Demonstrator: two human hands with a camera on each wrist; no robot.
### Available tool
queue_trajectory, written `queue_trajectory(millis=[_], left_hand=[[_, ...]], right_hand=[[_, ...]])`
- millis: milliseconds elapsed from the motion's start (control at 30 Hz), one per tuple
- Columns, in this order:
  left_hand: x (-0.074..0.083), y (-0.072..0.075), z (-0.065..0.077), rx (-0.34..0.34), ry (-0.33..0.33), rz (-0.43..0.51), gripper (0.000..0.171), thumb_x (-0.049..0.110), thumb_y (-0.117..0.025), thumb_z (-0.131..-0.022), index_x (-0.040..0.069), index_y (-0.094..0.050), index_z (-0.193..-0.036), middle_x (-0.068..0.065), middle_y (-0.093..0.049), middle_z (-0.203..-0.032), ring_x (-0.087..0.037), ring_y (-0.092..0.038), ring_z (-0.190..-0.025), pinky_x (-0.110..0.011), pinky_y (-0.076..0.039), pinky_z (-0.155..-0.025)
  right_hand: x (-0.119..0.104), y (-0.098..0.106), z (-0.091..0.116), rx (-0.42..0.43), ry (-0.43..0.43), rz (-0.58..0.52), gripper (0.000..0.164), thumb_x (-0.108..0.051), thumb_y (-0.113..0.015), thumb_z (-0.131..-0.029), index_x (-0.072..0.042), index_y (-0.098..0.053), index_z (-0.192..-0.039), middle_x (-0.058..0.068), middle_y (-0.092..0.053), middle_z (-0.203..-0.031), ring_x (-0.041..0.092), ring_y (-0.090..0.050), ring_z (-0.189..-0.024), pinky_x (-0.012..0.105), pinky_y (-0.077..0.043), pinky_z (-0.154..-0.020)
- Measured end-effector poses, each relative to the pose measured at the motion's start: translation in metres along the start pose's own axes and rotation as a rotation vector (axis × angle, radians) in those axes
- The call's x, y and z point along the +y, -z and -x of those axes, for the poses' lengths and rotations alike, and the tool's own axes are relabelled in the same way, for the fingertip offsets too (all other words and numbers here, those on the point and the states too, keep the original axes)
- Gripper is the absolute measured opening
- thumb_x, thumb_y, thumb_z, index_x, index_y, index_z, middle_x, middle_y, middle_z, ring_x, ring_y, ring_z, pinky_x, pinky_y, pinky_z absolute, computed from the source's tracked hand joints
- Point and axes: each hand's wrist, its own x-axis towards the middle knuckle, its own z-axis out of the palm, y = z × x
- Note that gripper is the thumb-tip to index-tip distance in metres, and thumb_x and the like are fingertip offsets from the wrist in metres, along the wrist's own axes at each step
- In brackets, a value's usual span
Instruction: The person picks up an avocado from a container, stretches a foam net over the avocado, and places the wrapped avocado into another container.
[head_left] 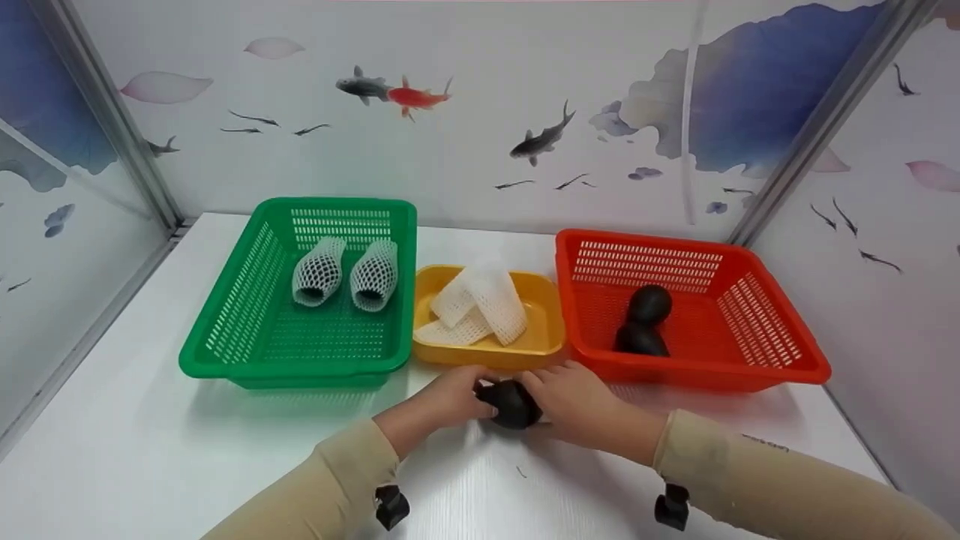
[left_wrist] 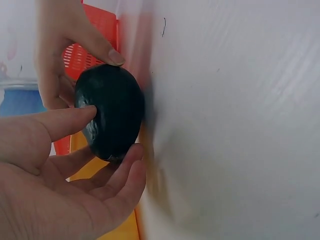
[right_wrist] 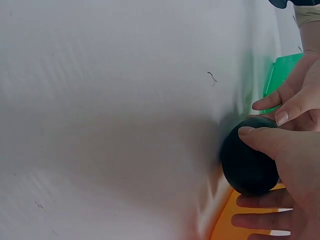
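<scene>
A dark, nearly black avocado (head_left: 514,406) is held between both hands just above the white table, in front of the yellow basket. My left hand (head_left: 454,397) pinches its left end, with the thumb on the near side, as the left wrist view also shows the avocado (left_wrist: 112,112). From the other side, my right hand (head_left: 577,405) grips it; in the right wrist view the thumb lies on the avocado (right_wrist: 250,162) and the fingers reach around the far side. White foam net sleeves (head_left: 506,307) lie loosely in the yellow basket (head_left: 551,341).
On the left stands a green basket (head_left: 202,360) with two dark fruits in foam nets (head_left: 319,271). A red basket (head_left: 806,367) on the right contains two bare avocados (head_left: 649,304). Printed panels (head_left: 465,165) enclose the white table (head_left: 480,502) at the back and sides.
</scene>
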Motion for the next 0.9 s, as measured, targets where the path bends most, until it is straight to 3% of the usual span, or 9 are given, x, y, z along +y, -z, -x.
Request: queue_trajectory(millis=[200,500,767,900], left_hand=[[-0.003,0.001,0.001,-0.013,-0.007,-0.024,0.048,0.01,-0.078,-0.08,0.005,-0.061,-0.125,-0.01,-0.063,-0.115,-0.027,-0.057,-0.105,-0.045,-0.044,-0.095],[-0.007,0.006,0.001,0.001,0.019,-0.018,0.051,0.013,-0.079,-0.08,0.004,-0.059,-0.126,-0.009,-0.063,-0.112,-0.024,-0.057,-0.1,-0.042,-0.046,-0.092],[-0.004,0.012,0.003,0.009,0.075,-0.001,0.048,0.017,-0.077,-0.083,0.007,-0.058,-0.126,-0.009,-0.061,-0.115,-0.026,-0.056,-0.105,-0.042,-0.046,-0.091],[0.0,0.016,0.007,0.017,0.079,-0.044,0.049,0.021,-0.076,-0.084,0.007,-0.058,-0.127,-0.011,-0.061,-0.115,-0.027,-0.057,-0.104,-0.043,-0.047,-0.09]], right_hand=[[0.001,0.003,0.0,-0.051,-0.01,-0.038,0.074,-0.057,-0.074,-0.078,-0.01,-0.052,-0.131,0.009,-0.063,-0.118,0.027,-0.057,-0.105,0.044,-0.046,-0.09],[0.002,0.005,0.0,-0.011,-0.018,-0.054,0.069,-0.056,-0.071,-0.081,-0.01,-0.053,-0.129,0.009,-0.064,-0.117,0.026,-0.059,-0.106,0.045,-0.046,-0.093],[0.001,0.012,0.0,-0.059,-0.059,-0.062,0.07,-0.055,-0.071,-0.081,-0.012,-0.052,-0.133,0.008,-0.062,-0.125,0.027,-0.057,-0.113,0.046,-0.043,-0.099],[0.001,0.017,0.001,-0.047,-0.058,-0.046,0.065,-0.054,-0.071,-0.082,-0.012,-0.054,-0.129,0.007,-0.063,-0.121,0.027,-0.058,-0.11,0.045,-0.046,-0.097]])
